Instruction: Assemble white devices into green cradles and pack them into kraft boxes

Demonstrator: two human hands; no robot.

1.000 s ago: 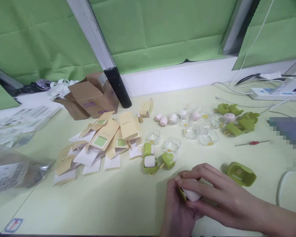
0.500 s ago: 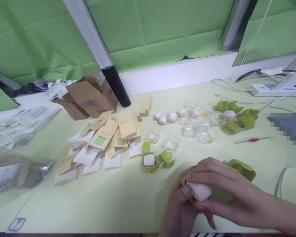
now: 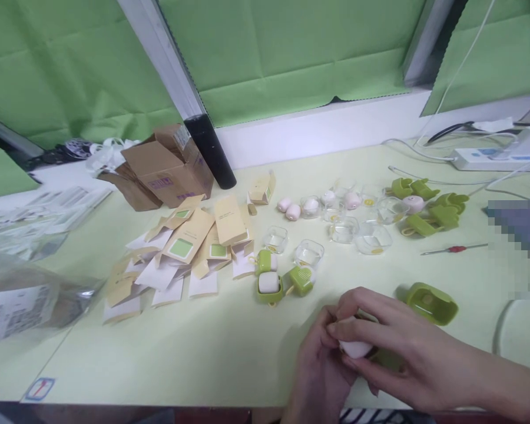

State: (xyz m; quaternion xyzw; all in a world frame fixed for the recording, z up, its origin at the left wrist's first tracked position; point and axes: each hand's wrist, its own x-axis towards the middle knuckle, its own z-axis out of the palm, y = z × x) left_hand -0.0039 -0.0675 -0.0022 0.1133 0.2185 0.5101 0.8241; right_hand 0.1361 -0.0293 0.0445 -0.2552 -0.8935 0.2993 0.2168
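The white rounded piece (image 3: 357,348) is above the table (image 3: 229,359) near its front edge, grasped between left hand (image 3: 320,365) and right hand (image 3: 397,330). Expect a light, stiff, smooth body; grip the sides. Exposed side faces upward; long axis appears to run left-right, fingers hiding the ends

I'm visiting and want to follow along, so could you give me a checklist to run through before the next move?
1. Right hand gripping the white, rounded, plastic-looking piece: ok, fingers rest on it.
2. Left hand holding firmly: cannot tell; its fingers are partly hidden.
3. Whole white piece visible: not ok; fingers cover much of it.
4. Green, hollow, plastic-looking shell on the table with its opening in view: ok.
5. Slim metal tool with a red middle lying apart from both hands: ok.
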